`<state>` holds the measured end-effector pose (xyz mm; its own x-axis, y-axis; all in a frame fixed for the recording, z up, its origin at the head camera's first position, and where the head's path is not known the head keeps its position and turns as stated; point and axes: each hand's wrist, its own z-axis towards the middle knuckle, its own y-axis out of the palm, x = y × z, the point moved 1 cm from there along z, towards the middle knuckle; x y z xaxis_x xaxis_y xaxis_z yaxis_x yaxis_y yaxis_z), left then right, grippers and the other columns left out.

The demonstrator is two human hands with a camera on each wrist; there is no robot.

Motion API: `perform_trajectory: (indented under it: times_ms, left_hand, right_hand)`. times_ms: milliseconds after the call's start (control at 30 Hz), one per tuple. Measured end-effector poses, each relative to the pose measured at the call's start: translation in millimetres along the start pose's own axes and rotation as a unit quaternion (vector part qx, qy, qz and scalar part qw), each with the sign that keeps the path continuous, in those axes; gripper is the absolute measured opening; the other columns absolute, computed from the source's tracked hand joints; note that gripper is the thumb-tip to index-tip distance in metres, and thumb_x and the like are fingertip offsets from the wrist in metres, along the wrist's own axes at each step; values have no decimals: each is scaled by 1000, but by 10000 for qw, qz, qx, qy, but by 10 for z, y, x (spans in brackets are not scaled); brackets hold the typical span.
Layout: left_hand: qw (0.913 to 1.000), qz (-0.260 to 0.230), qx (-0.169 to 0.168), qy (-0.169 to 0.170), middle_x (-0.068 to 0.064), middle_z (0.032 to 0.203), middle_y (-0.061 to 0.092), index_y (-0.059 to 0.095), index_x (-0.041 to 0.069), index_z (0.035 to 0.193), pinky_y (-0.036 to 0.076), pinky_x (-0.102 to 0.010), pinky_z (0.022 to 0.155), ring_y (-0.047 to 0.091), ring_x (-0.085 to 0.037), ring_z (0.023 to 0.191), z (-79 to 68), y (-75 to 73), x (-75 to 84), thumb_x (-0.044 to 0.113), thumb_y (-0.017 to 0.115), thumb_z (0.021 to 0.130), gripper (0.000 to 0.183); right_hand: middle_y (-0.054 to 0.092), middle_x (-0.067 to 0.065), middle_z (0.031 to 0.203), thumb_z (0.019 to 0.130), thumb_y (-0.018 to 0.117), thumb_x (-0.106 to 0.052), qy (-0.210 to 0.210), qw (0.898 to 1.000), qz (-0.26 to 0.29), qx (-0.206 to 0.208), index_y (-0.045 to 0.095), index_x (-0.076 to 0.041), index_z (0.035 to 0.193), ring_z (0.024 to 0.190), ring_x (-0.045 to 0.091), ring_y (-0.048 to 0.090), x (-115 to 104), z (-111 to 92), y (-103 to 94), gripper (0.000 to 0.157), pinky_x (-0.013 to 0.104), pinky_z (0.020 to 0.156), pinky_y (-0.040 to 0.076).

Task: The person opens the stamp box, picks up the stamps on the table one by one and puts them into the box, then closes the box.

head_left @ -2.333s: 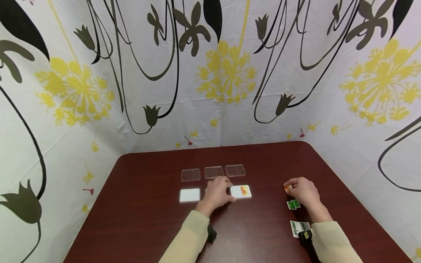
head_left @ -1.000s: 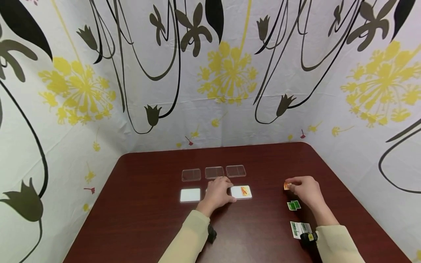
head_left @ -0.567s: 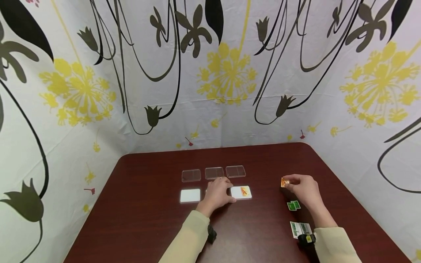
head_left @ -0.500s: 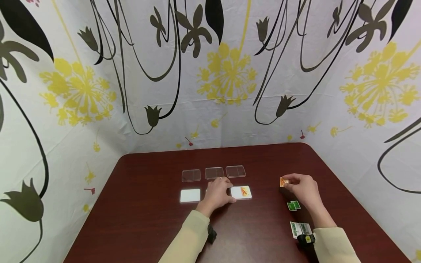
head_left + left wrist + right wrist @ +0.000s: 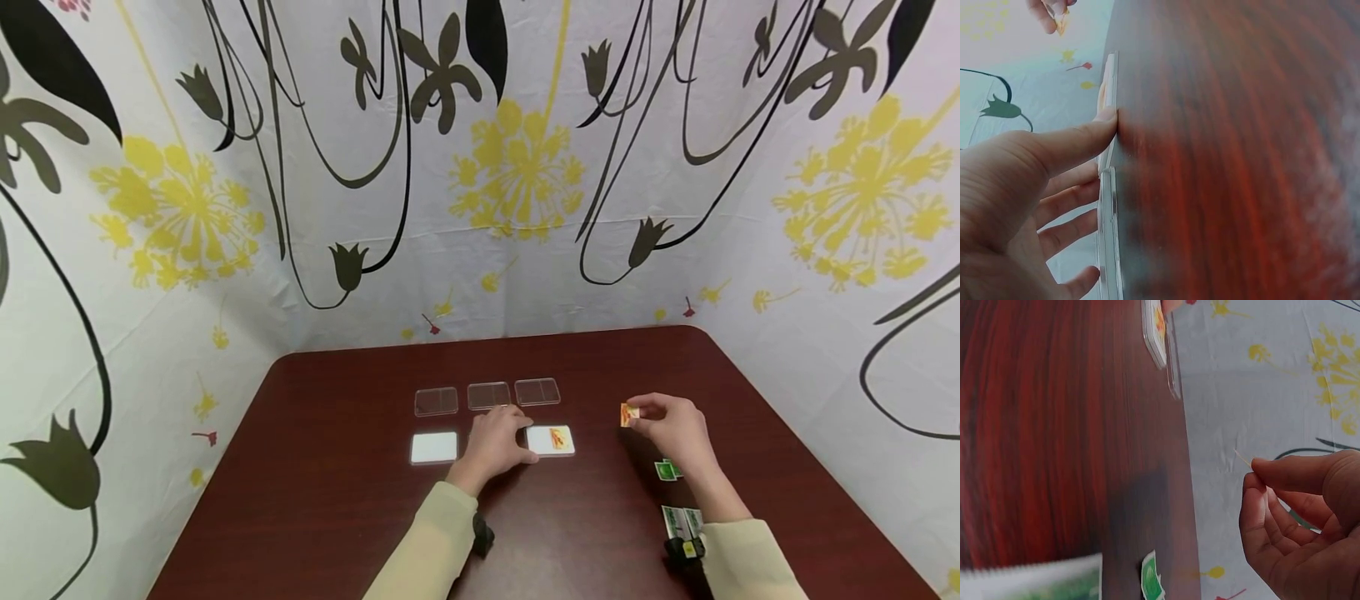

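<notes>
My right hand (image 5: 675,429) pinches a small orange stamp (image 5: 627,415) between thumb and fingertips, raised over the right part of the table. In the right wrist view that stamp (image 5: 1242,457) shows edge-on as a thin line. My left hand (image 5: 491,446) holds a flat clear case with a white insert (image 5: 537,440) by its near and far edges, thumb (image 5: 1100,128) on the near one. An orange picture (image 5: 558,437) lies on that case's right half. A second white case (image 5: 433,447) sits left of the hand; something between is mostly hidden beneath the hand.
Behind the white cases stand three clear lids (image 5: 436,402) in a row on the dark red table (image 5: 322,483). Small green stamps (image 5: 665,471) and larger green-and-white stamps (image 5: 678,521) lie under the right forearm. Patterned cloth (image 5: 517,275) rises behind the table.
The right hand has picked the orange stamp up off the table and carried it left, towards the cases. The left hand has stayed on its case.
</notes>
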<state>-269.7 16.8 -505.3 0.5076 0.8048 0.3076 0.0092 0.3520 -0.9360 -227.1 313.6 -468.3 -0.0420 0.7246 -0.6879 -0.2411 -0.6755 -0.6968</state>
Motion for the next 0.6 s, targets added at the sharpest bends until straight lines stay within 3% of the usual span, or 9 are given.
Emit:
perform_trajectory:
  times_ms: [600]
  left_hand:
    - [9998,169,29,89,2,119,66,75,18,121,47,-46,96,60,-19,111,9,23,-37,51,85,77,56]
  right_hand:
    - [69,2,89,81,84,-8,-147,9994,260,-145,77,-12,106,77,19,64,-240,-26,388,27,31,61,53]
